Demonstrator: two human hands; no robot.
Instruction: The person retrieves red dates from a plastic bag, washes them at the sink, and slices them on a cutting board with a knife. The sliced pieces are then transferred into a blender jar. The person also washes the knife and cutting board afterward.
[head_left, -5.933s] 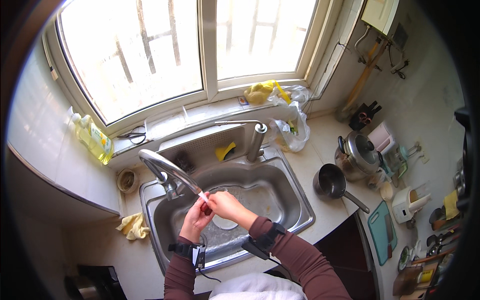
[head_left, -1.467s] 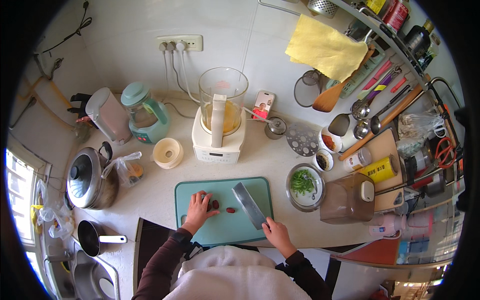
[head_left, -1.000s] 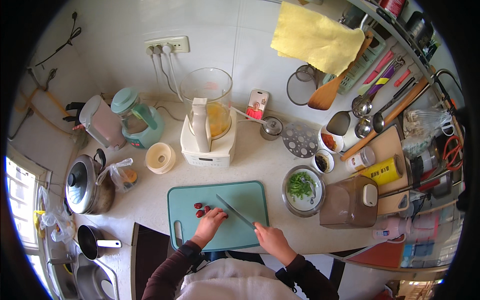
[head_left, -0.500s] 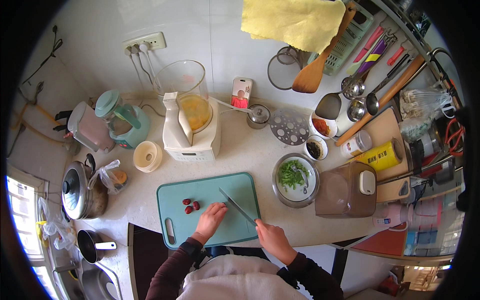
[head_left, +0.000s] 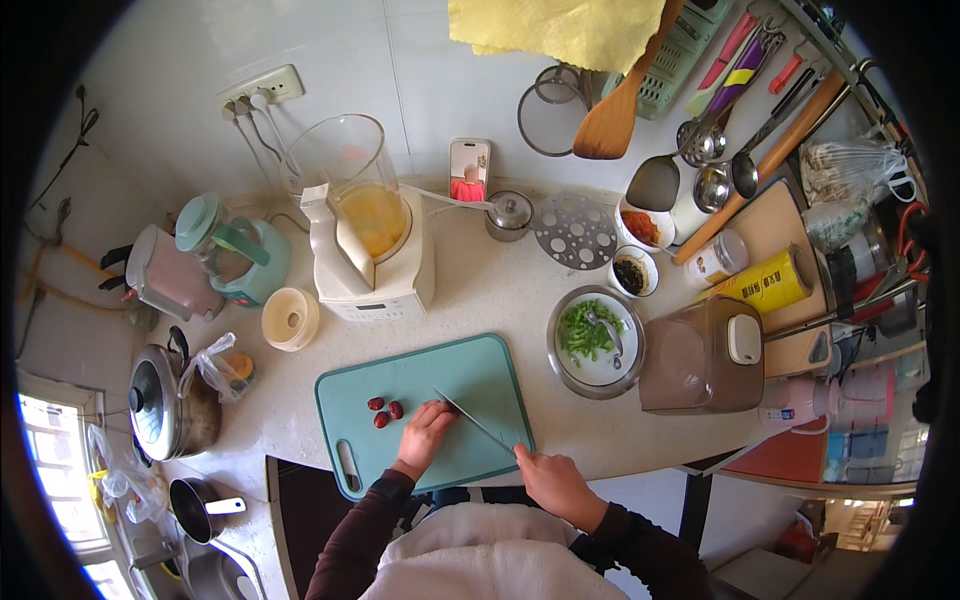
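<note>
On the teal cutting board point(head_left: 480, 370) three dark red dates point(head_left: 381, 420) lie together. My left hand point(head_left: 427, 432) rests on the board just right of them, its fingers curled and pressed together. Whatever is under the fingertips is hidden. My right hand point(head_left: 560, 484) grips the handle of a kitchen knife point(head_left: 475, 420) at the board's right edge. Slanting up and left across the board, the blade passes close beside my left fingertips.
Right of the board stands a metal bowl point(head_left: 556, 366) of chopped greens, beside a brown lidded container point(head_left: 690, 365). Behind are a white food machine point(head_left: 372, 292), a phone point(head_left: 469, 172) and two small bowls. A cream cup point(head_left: 290, 320) and a pot point(head_left: 165, 400) stand left.
The whole view has shifted slightly. The knife blade has come nearer to me and closer to my left fingertips. My left hand stays on the board; the dates lie as before.
</note>
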